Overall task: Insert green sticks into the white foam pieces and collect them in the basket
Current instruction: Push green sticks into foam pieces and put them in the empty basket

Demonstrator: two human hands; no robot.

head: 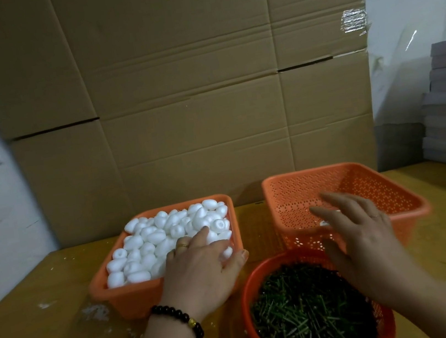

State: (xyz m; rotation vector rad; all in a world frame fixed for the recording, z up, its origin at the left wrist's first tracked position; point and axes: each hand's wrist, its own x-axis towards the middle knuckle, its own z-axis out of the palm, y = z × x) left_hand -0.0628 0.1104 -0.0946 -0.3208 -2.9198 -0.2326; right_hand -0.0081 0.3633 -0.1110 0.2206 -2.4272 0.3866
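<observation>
I count three orange containers on the worktop [441, 223]: a solid tray [137, 297] at the left, a perforated basket [292, 196] at the far right, and a round basket [251, 286] at the near right. The tray holds too many white foam pieces [151, 237] for me to count, several dozen at least. The round basket holds green sticks [304, 313] beyond counting. I see two hands: left hand [202, 270] and right hand [362, 235]. One beaded bracelet [180, 317] and two rings show.
</observation>
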